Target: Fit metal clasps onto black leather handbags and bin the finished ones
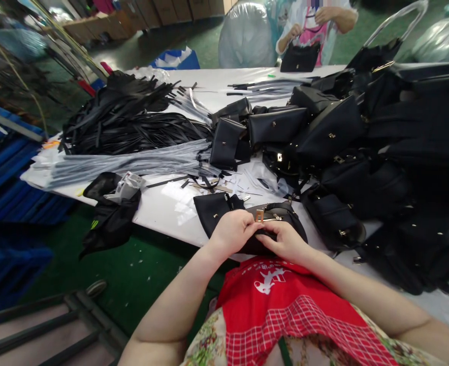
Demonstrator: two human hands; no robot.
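Note:
A black handbag lies at the table's near edge, its top facing me, with a gold zipper along the opening. My left hand is closed on the bag's upper edge, thumb and fingers pinched beside a gold rectangular buckle. My right hand is closed on the same edge just to the right, its fingertips near the zipper and close to the left ones. The bag's handle arches behind the right hand. What lies exactly between the fingertips is hidden.
Finished-looking black handbags are heaped along the right and back of the white table. Black straps and plastic-wrapped strips pile up at left. A black bag hangs off the edge. A co-worker holds a handbag opposite.

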